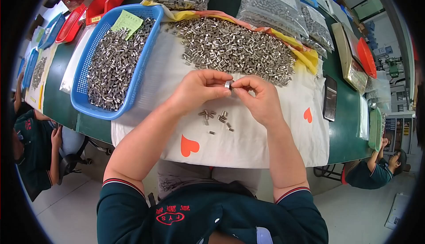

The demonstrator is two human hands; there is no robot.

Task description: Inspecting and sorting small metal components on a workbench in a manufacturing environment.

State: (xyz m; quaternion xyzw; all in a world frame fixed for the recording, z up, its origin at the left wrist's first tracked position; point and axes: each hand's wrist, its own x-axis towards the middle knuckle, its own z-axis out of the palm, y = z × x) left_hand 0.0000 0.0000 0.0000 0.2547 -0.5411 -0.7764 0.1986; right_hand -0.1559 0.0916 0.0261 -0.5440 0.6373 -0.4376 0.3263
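Observation:
At the middle of the white cloth (146, 129), my left hand (201, 88) pinches a small shiny round metal piece (228, 84) between thumb and fingertips. The fingers of my right hand (261, 98) are closed at the other side of that piece; whether a second small part sits between them is hidden. Several loose metal cylinders (222, 117) lie on the cloth below my hands. Just beyond my fingertips spreads a large heap of the same short silvery cylinders (234, 44).
A blue perforated basket (79, 87) full of dark metal cylinders, with a green paper on top, stands at left. Bags of metal parts (272, 5) line the back. A phone (330, 98) lies at right on the green table (347, 133). Other people sit at both sides.

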